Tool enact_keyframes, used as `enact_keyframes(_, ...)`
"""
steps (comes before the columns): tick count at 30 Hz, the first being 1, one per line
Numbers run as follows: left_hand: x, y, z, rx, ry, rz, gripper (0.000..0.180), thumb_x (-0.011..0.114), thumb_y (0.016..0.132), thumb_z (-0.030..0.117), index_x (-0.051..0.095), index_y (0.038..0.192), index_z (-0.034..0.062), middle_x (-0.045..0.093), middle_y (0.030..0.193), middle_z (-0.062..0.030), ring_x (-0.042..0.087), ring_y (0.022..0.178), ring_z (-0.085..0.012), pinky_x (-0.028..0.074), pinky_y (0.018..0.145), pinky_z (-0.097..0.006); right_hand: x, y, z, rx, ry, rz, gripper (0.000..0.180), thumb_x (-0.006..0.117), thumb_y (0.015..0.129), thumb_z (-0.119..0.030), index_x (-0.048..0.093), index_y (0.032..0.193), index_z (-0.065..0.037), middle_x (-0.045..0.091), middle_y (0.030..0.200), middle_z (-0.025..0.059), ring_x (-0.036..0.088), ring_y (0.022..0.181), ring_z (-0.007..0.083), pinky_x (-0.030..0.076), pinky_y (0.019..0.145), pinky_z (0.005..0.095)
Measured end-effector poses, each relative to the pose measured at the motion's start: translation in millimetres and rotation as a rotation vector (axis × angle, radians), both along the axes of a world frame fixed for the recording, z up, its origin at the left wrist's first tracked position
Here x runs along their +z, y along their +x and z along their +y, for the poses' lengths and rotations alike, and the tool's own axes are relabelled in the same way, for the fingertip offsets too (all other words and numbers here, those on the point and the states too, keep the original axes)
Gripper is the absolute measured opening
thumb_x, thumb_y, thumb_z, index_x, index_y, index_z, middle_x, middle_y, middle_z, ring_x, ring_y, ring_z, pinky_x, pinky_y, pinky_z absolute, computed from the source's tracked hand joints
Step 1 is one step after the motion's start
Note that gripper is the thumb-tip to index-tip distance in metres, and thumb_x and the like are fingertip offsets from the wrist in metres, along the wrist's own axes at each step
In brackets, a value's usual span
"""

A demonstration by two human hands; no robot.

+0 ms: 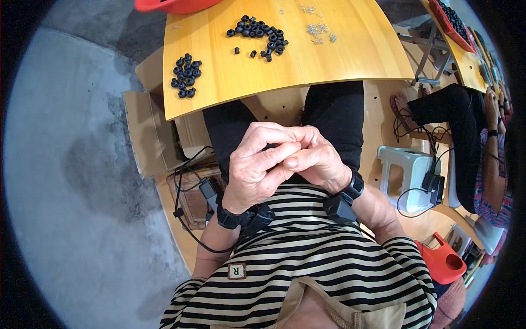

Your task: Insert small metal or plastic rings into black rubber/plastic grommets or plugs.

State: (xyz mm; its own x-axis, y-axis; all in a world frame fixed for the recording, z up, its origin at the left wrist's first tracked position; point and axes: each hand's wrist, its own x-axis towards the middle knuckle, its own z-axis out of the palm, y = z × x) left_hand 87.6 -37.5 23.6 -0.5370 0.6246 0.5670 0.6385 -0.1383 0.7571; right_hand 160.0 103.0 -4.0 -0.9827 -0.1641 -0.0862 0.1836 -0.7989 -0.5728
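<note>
Both hands meet in front of my striped shirt, just off the table's near edge. My left hand (255, 164) is closed, its thumb and fingers pinched against those of the other hand. My right hand (320, 158) is closed too, fingers curled and thumb pressed toward the left fingertips. Whatever they grip is hidden by the fingers. Beyond them on the yellow wooden table (235, 82) lie a small group of round black parts (186, 74) at the left and a larger curved cluster of black parts (257, 30) farther back. Small clear or silvery pieces (318, 30) are scattered to its right.
A red container (178, 5) stands at the table's far left. Cardboard (148, 126) and black cables (183, 203) are at the left below. On the right are a pale plastic stool (405, 170), a red plastic object (442, 260) and another seated person (466, 120) at a second table.
</note>
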Motion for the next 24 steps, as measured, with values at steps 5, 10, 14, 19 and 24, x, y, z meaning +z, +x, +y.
enact_keyframes(5,-1.4,-4.8,-7.1,0.001,-0.001,-0.067,0.031,0.081,0.066,0.000,0.073,0.095,0.0013,0.065,0.095,-0.0063,0.062,0.091,-0.0241,0.052,0.079,-0.033,1.0,-1.4,3.0,0.098,0.021,0.005,0.021,0.072,0.089,-0.026,0.064,0.092,-0.007,0.053,0.074,-0.0061,0.041,0.062,0.0026,0.030,0.054,0.0189)
enact_keyframes(10,4.7,-3.1,-7.8,0.058,-0.064,-0.091,0.035,0.084,0.067,0.001,0.073,0.100,0.0018,0.064,0.096,-0.0086,0.063,0.087,-0.0221,0.053,0.076,-0.031,-1.9,-5.2,9.2,0.115,0.027,-0.002,0.026,0.065,0.096,-0.031,0.062,0.086,-0.007,0.048,0.068,-0.0057,0.037,0.057,0.0037,0.028,0.051,0.0198)
enact_keyframes(14,-2.8,-11.0,-18.6,0.172,-0.067,-0.159,0.027,0.076,0.076,-0.001,0.072,0.102,0.0002,0.065,0.097,-0.0099,0.065,0.084,-0.0209,0.053,0.075,-0.031,-3.8,-18.4,5.3,0.154,-0.002,-0.079,0.028,0.064,0.097,-0.033,0.066,0.090,-0.007,0.056,0.070,-0.0042,0.044,0.058,0.0030,0.032,0.049,0.0199)
enact_keyframes(19,-18.3,-37.9,-38.8,0.546,-0.063,-0.099,0.028,0.073,0.078,-0.006,0.071,0.105,-0.0023,0.065,0.096,-0.0073,0.061,0.090,-0.0157,0.049,0.079,-0.027,8.9,-37.0,5.5,-0.034,0.589,-0.030,0.023,0.065,0.097,-0.028,0.070,0.095,-0.006,0.061,0.073,-0.0048,0.048,0.060,0.0010,0.037,0.051,0.0171)
enact_keyframes(24,-35.5,-87.3,-66.5,1.010,-0.058,-0.026,0.023,0.077,0.079,0.003,0.069,0.100,-0.0002,0.064,0.087,-0.0024,0.059,0.083,-0.0130,0.048,0.078,-0.029,10.7,-38.0,14.5,-0.189,0.657,0.000,0.021,0.063,0.098,-0.023,0.070,0.093,-0.003,0.059,0.068,-0.0038,0.045,0.055,0.0011,0.037,0.050,0.0178)
